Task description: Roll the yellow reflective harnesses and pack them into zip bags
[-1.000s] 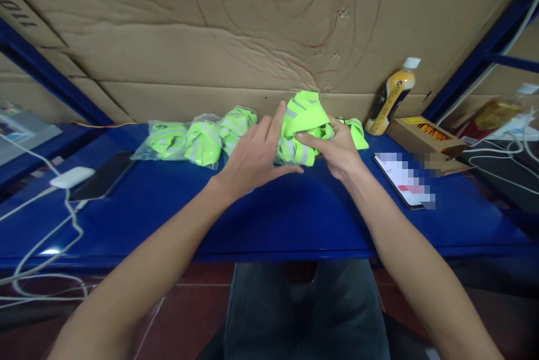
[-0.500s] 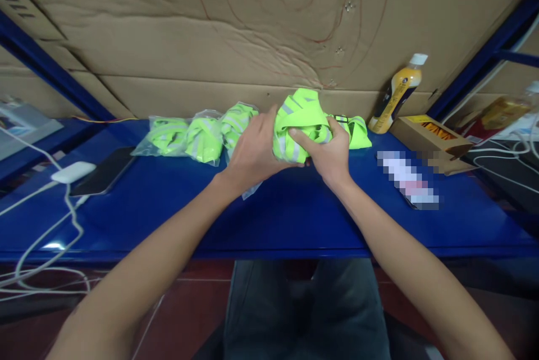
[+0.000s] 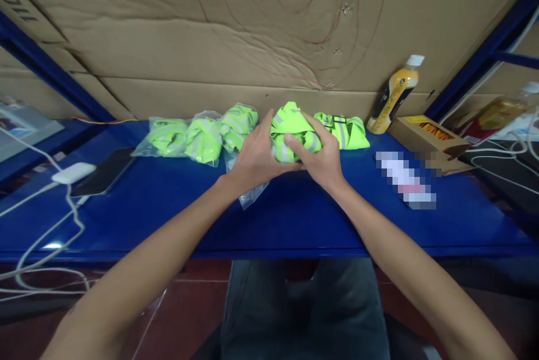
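Note:
Between my two hands is a folded bundle of neon-yellow reflective strap [image 3: 291, 125] with silver stripes. My left hand [image 3: 256, 152] grips its left side and underside. My right hand [image 3: 322, 149] wraps the right side, the thumb pressed on the front. Just right of it lies another neon reflective strap [image 3: 353, 132] with a black buckle, unbagged. To the left, a row of similar straps in clear plastic bags sits by the back wall: one bagged strap [image 3: 168, 136], a second bagged strap [image 3: 204, 140] and a third [image 3: 239, 124]. A clear plastic bag [image 3: 252, 194] shows under my left wrist.
A blue shelf [image 3: 168, 208] carries everything, with a cardboard wall [image 3: 168, 51] behind. A black phone [image 3: 105, 172] and white cables [image 3: 73, 214] are at left. At right stand a yellow drink bottle [image 3: 396, 93], an open cardboard box [image 3: 433, 146] and a blurred-out phone-like object [image 3: 406, 180].
Both hands have lowered slightly with the strap bundle, and my right hand has moved a little left. More of the buckled strap and of the clear bag shows now.

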`<action>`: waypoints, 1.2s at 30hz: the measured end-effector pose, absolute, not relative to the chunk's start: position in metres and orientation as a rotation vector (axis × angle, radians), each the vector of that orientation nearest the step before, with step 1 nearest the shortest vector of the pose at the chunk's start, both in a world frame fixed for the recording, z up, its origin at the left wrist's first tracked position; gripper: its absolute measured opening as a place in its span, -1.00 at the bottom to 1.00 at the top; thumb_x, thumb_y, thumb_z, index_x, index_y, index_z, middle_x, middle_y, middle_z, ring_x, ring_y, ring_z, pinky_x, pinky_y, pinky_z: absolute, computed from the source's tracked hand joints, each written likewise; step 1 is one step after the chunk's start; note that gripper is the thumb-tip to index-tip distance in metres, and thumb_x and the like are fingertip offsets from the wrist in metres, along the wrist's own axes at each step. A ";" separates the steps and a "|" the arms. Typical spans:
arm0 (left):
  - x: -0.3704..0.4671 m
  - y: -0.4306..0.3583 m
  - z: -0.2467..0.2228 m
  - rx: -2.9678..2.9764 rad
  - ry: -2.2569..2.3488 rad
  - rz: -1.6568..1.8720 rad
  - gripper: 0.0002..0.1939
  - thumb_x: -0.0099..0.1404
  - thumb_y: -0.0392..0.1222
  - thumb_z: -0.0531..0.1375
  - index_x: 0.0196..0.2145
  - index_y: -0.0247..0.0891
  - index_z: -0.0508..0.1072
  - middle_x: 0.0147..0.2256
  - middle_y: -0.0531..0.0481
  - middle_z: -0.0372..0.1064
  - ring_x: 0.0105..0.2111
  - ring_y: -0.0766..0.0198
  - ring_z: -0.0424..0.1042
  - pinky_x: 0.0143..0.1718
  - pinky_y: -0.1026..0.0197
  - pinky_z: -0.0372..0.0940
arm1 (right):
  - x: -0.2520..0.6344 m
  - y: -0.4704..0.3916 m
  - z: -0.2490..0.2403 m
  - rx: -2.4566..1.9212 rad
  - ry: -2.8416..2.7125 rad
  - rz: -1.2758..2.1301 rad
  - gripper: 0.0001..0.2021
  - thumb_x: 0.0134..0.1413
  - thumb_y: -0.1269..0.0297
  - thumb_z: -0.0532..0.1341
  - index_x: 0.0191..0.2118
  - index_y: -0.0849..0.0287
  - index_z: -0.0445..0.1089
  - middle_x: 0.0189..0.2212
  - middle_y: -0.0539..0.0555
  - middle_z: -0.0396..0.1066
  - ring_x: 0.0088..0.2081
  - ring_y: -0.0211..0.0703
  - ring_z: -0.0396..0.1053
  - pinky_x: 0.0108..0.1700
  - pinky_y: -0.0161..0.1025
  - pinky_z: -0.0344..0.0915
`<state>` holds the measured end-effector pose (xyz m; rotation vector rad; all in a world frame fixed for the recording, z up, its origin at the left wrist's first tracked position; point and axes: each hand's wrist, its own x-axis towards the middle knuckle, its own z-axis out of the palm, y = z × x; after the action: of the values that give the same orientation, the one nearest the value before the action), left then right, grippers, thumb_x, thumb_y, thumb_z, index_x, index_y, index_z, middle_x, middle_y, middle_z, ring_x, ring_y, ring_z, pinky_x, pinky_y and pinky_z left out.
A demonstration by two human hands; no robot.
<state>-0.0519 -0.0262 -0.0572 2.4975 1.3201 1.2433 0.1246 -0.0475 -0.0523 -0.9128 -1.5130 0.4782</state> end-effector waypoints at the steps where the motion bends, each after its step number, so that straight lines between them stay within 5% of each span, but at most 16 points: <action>1: -0.055 -0.024 -0.056 2.483 1.339 1.211 0.41 -0.06 0.34 0.58 0.50 -0.32 0.03 0.41 -0.51 0.19 0.40 -0.38 0.26 0.37 -0.28 0.27 | 0.128 -0.046 -0.049 -0.897 -1.541 0.543 -0.48 0.21 -0.23 0.34 0.06 0.07 0.55 0.10 0.11 0.58 0.18 0.05 0.50 0.22 -0.04 0.45; 4: -0.064 -0.020 -0.049 2.519 1.338 1.113 0.52 -0.14 0.32 0.61 0.53 -0.33 -0.05 0.47 -0.53 0.05 0.45 -0.44 0.15 0.39 -0.32 0.21 | 0.139 -0.042 -0.040 -0.929 -1.552 0.746 -0.44 0.26 -0.40 0.18 -0.19 0.06 0.51 -0.21 0.07 0.58 -0.08 -0.01 0.55 -0.07 -0.09 0.52; 7: -0.065 -0.022 -0.043 2.622 1.253 1.031 0.59 -0.18 0.28 0.63 0.56 -0.24 -0.13 0.50 -0.48 -0.01 0.42 -0.47 0.18 0.39 -0.34 0.18 | 0.149 -0.036 -0.038 -1.010 -1.554 0.781 -0.46 0.07 -0.35 0.39 -0.16 0.03 0.39 -0.26 0.04 0.51 -0.20 -0.05 0.49 -0.22 -0.13 0.49; 11: -0.060 -0.028 -0.045 2.683 1.170 1.002 0.54 -0.08 0.30 0.58 0.58 -0.15 -0.23 0.50 -0.43 0.01 0.36 -0.41 0.29 0.35 -0.32 0.20 | 0.149 -0.030 -0.049 -1.073 -1.634 0.637 -0.40 -0.04 -0.12 0.50 0.02 0.05 0.35 -0.10 0.12 0.51 -0.17 0.00 0.47 -0.14 -0.04 0.47; 15: -0.051 -0.031 -0.058 2.808 1.168 0.998 0.52 0.02 0.34 0.52 0.59 -0.24 -0.30 0.35 -0.48 0.23 0.26 -0.35 0.38 0.23 -0.22 0.32 | 0.142 -0.028 -0.058 -1.174 -1.655 0.435 -0.51 -0.08 0.01 0.49 -0.10 0.07 0.34 -0.22 0.06 0.49 -0.24 -0.03 0.42 -0.13 -0.05 0.39; 18: -0.044 -0.030 -0.064 2.949 1.232 0.939 0.46 0.06 0.40 0.49 0.56 -0.38 -0.18 0.11 -0.44 0.42 0.11 -0.34 0.46 0.15 -0.21 0.33 | 0.142 -0.028 -0.059 -1.218 -1.652 0.418 -0.54 -0.10 0.07 0.50 -0.17 0.06 0.30 -0.32 -0.02 0.43 -0.32 -0.11 0.34 -0.17 -0.10 0.33; 23: -0.043 -0.029 -0.063 2.672 1.527 1.302 0.42 -0.01 0.52 0.46 0.50 -0.34 -0.04 0.08 -0.40 0.45 0.10 -0.37 0.46 0.17 -0.25 0.30 | 0.148 -0.028 -0.048 -0.978 -1.603 0.537 -0.59 -0.04 0.05 0.48 -0.17 0.03 0.34 -0.25 -0.01 0.45 -0.21 -0.07 0.38 -0.13 -0.11 0.38; 29: -0.046 -0.028 -0.069 2.669 1.432 1.294 -0.02 -0.04 0.38 0.53 0.12 -0.30 0.37 -0.01 -0.33 0.49 0.03 -0.31 0.50 0.11 -0.26 0.37 | 0.145 -0.031 -0.049 -1.012 -1.697 0.521 -0.63 -0.05 0.10 0.48 -0.19 0.06 0.35 -0.27 -0.02 0.47 -0.23 -0.09 0.38 -0.13 -0.15 0.33; 36: -0.045 -0.029 -0.069 2.706 1.149 1.163 0.32 -0.11 0.38 0.59 0.40 -0.24 0.10 0.29 -0.42 0.31 0.27 -0.30 0.39 0.27 -0.22 0.31 | 0.138 -0.037 -0.050 -1.107 -1.899 0.398 -0.72 0.06 0.15 0.44 -0.23 0.07 0.36 -0.37 -0.05 0.44 -0.35 -0.14 0.30 -0.21 -0.16 0.23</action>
<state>-0.0448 -0.0295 -0.0689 2.7060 1.1495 1.1634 0.1376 -0.0368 -0.0495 -1.1072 -1.8991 0.3981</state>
